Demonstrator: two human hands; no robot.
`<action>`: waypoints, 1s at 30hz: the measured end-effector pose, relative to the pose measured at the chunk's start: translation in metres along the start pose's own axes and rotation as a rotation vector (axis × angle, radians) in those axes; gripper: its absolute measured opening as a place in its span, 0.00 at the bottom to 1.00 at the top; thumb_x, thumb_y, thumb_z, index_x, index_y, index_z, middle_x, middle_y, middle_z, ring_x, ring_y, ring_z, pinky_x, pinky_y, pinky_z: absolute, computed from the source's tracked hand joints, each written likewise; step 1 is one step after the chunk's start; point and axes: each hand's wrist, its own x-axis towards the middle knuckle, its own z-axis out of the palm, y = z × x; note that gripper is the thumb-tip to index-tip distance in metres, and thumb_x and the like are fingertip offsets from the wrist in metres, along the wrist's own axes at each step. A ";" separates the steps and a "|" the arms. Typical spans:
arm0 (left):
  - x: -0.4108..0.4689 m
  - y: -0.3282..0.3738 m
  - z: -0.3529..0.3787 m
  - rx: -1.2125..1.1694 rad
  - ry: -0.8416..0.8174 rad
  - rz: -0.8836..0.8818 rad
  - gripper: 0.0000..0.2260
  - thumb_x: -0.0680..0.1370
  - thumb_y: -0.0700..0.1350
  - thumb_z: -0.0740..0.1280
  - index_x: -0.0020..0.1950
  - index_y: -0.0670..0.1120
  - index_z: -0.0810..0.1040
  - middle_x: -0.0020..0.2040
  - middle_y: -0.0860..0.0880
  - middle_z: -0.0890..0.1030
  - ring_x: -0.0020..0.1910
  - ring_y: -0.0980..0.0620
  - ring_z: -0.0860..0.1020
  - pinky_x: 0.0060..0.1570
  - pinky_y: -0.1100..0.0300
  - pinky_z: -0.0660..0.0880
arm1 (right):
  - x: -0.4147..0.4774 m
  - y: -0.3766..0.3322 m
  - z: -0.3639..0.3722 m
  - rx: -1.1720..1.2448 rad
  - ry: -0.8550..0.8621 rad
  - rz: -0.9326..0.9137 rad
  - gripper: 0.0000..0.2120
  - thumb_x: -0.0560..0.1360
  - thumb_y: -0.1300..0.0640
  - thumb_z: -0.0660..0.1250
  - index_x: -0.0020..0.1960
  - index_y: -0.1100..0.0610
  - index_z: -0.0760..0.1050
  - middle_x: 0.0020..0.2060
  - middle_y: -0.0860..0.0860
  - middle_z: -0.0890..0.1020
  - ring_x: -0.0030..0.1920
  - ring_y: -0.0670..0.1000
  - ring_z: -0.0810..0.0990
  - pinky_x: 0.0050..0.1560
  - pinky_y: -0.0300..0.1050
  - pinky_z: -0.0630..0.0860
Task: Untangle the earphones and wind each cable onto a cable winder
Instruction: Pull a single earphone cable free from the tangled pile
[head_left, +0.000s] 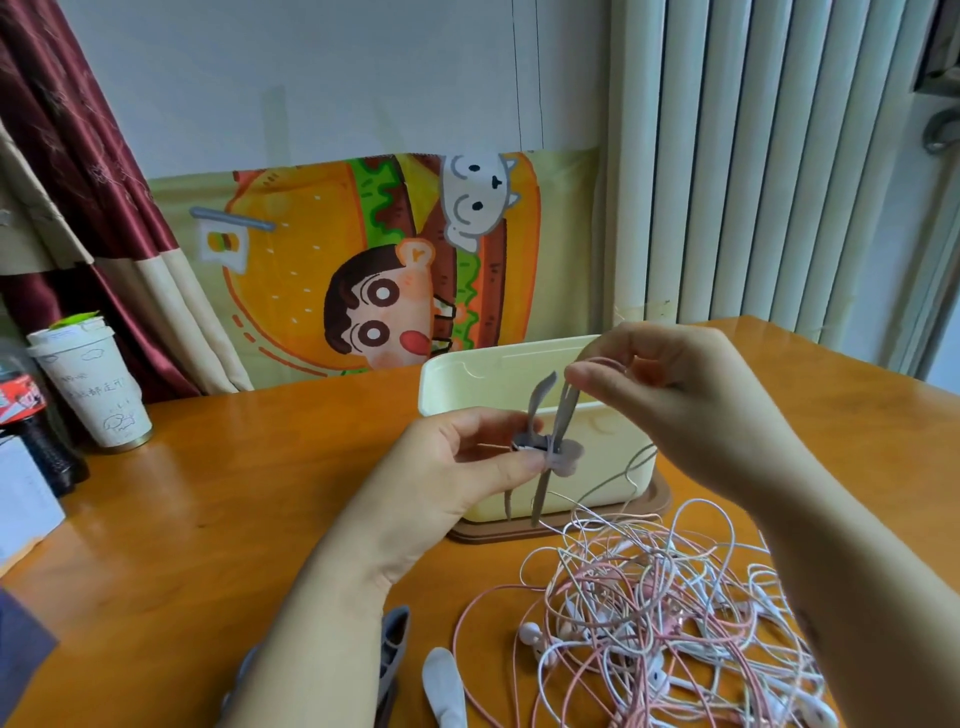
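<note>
My left hand (457, 462) pinches a small grey cable winder (550, 449) with long strap-like ends, held above the table in front of a cream box. My right hand (691, 395) pinches a thin pink cable (602, 364) just above the winder. A white cable (623, 473) trails from my hands down toward a tangled heap of pink and white earphones (660, 613) on the table at lower right. Several white earbuds lie in the heap.
A cream plastic box (467, 374) on a brown lid stands behind my hands. More grey and white winders (441, 686) lie at the bottom edge. A paper cup (93, 395) and a cola bottle (31, 415) stand at far left on the orange table (208, 493).
</note>
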 end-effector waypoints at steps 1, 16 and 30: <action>0.000 -0.001 -0.001 -0.015 -0.005 0.004 0.14 0.69 0.46 0.77 0.53 0.49 0.84 0.51 0.50 0.85 0.52 0.55 0.82 0.53 0.60 0.73 | 0.001 0.002 0.001 0.035 -0.002 0.020 0.12 0.68 0.41 0.66 0.38 0.49 0.79 0.29 0.47 0.76 0.32 0.55 0.71 0.30 0.37 0.66; 0.007 0.009 0.005 -0.647 0.131 0.098 0.08 0.69 0.37 0.71 0.45 0.45 0.87 0.48 0.46 0.86 0.44 0.56 0.83 0.43 0.64 0.79 | -0.011 0.012 0.050 0.220 -0.256 0.249 0.17 0.79 0.50 0.61 0.36 0.58 0.76 0.27 0.57 0.72 0.28 0.50 0.64 0.30 0.43 0.61; 0.005 -0.006 -0.002 0.065 0.465 0.075 0.09 0.75 0.43 0.71 0.46 0.58 0.81 0.42 0.61 0.85 0.45 0.61 0.82 0.44 0.68 0.77 | -0.014 -0.027 0.021 -0.399 -0.381 -0.053 0.13 0.80 0.49 0.58 0.50 0.50 0.80 0.40 0.49 0.83 0.40 0.49 0.80 0.43 0.50 0.77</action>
